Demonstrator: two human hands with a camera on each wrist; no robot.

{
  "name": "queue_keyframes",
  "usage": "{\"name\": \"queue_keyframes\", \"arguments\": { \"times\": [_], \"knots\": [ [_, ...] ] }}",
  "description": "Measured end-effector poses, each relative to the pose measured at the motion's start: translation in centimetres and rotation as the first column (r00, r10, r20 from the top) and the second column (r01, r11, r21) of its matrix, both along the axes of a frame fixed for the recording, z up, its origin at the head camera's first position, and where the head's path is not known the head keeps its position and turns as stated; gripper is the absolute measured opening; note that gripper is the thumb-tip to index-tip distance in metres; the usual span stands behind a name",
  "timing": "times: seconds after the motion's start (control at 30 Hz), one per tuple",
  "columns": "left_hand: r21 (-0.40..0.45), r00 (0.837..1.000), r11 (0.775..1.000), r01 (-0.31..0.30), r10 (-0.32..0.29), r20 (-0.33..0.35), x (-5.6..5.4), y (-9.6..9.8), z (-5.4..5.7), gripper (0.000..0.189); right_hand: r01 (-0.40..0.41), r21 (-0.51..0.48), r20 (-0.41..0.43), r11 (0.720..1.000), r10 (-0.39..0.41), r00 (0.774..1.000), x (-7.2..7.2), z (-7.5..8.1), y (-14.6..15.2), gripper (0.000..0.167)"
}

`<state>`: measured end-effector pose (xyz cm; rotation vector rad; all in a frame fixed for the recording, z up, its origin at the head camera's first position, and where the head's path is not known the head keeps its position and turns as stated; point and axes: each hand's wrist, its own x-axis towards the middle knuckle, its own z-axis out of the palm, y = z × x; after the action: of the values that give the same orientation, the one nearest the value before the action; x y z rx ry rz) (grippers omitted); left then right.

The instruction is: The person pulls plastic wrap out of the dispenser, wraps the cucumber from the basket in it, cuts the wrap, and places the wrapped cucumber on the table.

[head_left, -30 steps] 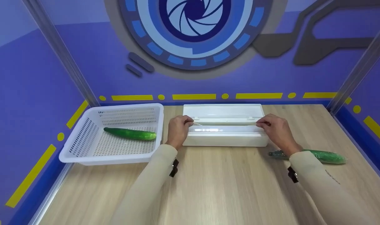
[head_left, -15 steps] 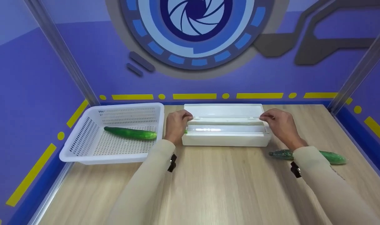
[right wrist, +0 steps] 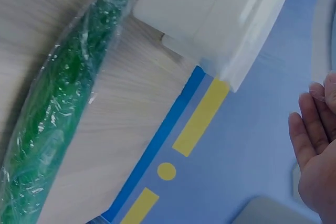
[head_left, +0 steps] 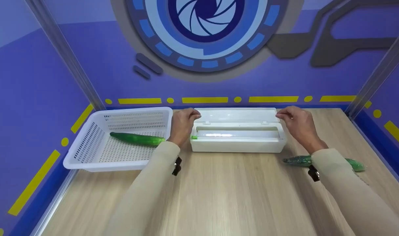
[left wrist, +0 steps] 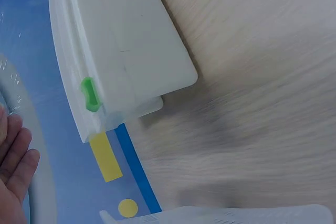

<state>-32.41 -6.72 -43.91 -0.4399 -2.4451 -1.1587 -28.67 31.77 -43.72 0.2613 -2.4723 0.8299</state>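
A white cling film dispenser [head_left: 237, 146] lies on the table with its lid [head_left: 235, 114] tipped back and a film roll [head_left: 219, 134] inside. My left hand [head_left: 182, 126] is raised past its left end, fingertips pinching a corner of clear cling film [left wrist: 16, 98]. Past the right end my right hand [head_left: 299, 126] pinches the other corner between thumb and finger. The sheet between them is nearly invisible in the head view; glints of it show in the left wrist view. A green slider [left wrist: 90, 95] sits at the dispenser's left end.
Left of the dispenser stands a white perforated basket [head_left: 119, 166] with an unwrapped cucumber [head_left: 137, 139] in it. A film-wrapped cucumber [right wrist: 68, 93] lies on the table under my right forearm. Patterned blue-purple walls enclose the table's back and sides.
Both hands have moved up and away from the dispenser's front, toward the lid, and slightly apart, drawing the film with them. The roll inside has come into fuller view.
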Motion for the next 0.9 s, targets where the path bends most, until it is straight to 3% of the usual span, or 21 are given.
{"name": "queue_keyframes", "arguments": {
  "times": [0.37, 0.6, 0.9],
  "knots": [
    [0.030, 0.997, 0.999, 0.027, -0.024, -0.076, -0.5, -0.5, 1.7, 0.011, 0.005, -0.032, -0.151, 0.999, -0.010, 0.988, -0.1, 1.5, 0.1, 0.008],
    [0.040, 0.988, 0.998, 0.040, -0.034, -0.152, -0.5, -0.7, 2.7, 0.012, 0.023, -0.060, -0.185, 0.998, -0.034, 0.982, 0.1, 2.4, -0.2, 0.011],
    [0.112, 0.979, 0.990, 0.088, -0.065, -0.195, -0.3, -0.4, 4.2, 0.008, 0.026, -0.110, -0.238, 0.994, -0.052, 0.970, 0.3, 3.7, -0.1, 0.011]
  ]
}}
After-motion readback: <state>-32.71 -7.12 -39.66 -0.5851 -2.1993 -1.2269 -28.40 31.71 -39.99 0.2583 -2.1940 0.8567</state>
